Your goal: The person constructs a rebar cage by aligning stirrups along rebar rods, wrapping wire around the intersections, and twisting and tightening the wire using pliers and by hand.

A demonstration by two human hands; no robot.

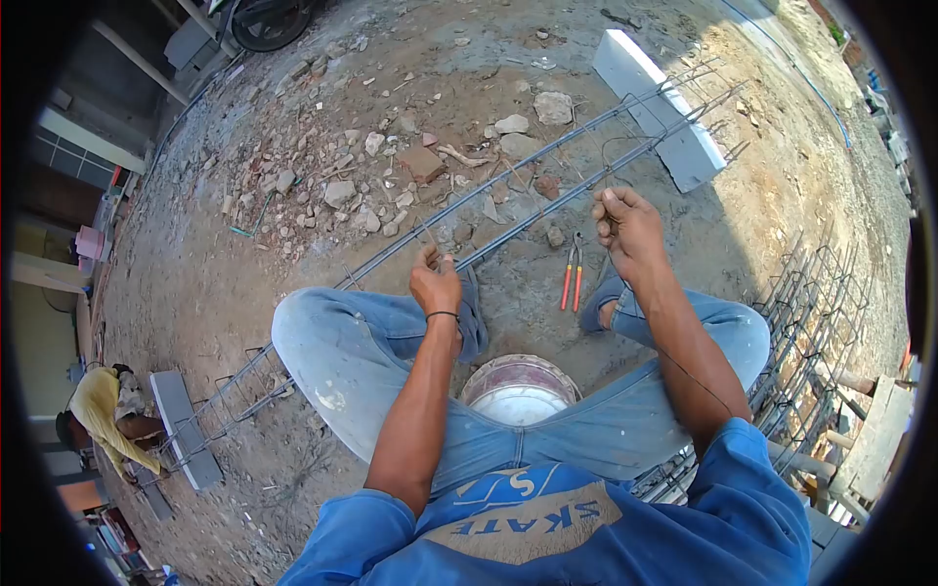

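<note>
A long rebar cage (528, 217) with thin stirrups runs slantwise in front of my knees. My left hand (436, 281) is at its near side, thumb and fingers pinched together close to a stirrup; what they hold, if anything, is too small to make out. My right hand (628, 227) is raised just beyond the bars, its fingers curled closed. A thin dark wire loop (608, 148) shows just above it, but I cannot tell whether it reaches the fingers. Between my feet lie pincers (573, 273) with red and yellow handles, touched by neither hand.
White blocks (645, 78) (186, 430) support the cage's two ends. Broken stones (340, 193) and a brick piece (422, 164) litter the ground. More rebar cages (816, 322) stand at right. A pail (520, 389) is between my thighs. Another person (107, 420) bends over the cage's far left end.
</note>
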